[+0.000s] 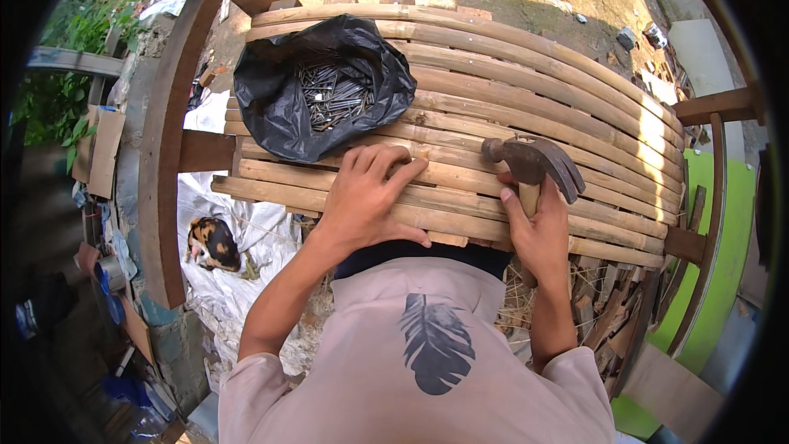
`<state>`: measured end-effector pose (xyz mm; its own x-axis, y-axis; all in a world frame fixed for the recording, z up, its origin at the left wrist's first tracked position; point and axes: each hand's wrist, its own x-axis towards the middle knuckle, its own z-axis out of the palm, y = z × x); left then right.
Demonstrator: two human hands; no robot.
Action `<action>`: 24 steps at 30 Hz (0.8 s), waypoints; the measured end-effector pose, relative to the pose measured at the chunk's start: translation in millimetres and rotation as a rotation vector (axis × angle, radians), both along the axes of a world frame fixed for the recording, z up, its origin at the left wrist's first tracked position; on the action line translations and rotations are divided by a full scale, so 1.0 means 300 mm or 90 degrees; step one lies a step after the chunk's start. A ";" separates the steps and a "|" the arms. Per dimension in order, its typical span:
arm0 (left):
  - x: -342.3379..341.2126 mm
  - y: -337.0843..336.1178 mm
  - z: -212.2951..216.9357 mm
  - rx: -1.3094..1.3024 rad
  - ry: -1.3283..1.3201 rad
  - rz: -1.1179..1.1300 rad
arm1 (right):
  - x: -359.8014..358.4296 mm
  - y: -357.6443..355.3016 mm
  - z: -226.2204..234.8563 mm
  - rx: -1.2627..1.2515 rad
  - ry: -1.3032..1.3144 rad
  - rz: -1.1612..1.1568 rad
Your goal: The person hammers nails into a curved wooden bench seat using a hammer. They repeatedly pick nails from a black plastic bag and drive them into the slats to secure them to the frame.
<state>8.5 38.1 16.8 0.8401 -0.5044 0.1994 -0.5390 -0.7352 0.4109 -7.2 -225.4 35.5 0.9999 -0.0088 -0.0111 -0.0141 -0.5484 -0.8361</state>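
Left hand (367, 195) presses flat, fingers spread, on the bamboo slats (526, 74). Right hand (538, 230) grips the hammer (534, 163), fingers wrapped tight. Handle mostly hidden.

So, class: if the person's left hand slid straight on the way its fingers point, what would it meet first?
The left hand lies flat on the bamboo slats, fingers pointing up and slightly right. Straight on it would most likely meet only more slats; the black bag of nails sits just left of that line, though depth is uncertain.

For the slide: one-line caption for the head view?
Left hand pressed flat on bamboo slats, right hand gripping a claw hammer, beside a black bag of nails.
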 end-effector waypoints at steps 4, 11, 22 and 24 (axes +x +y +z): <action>-0.008 0.005 -0.004 -0.020 -0.021 -0.001 | 0.023 -0.010 -0.014 0.022 0.023 -0.002; -0.016 0.037 -0.030 -0.234 -0.114 -0.009 | 0.053 -0.015 -0.027 0.081 0.066 -0.042; 0.130 0.181 0.108 -0.265 -0.116 0.367 | 0.057 -0.014 -0.021 0.044 0.087 -0.058; 0.146 0.191 0.135 -0.221 0.002 0.381 | 0.056 -0.012 -0.018 0.028 0.083 -0.059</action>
<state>52.2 95.3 57.2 0.9550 0.1390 0.2619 -0.0793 -0.7313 0.6774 9.7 -229.0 30.0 0.9849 -0.0979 -0.1429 -0.1729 -0.5021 -0.8473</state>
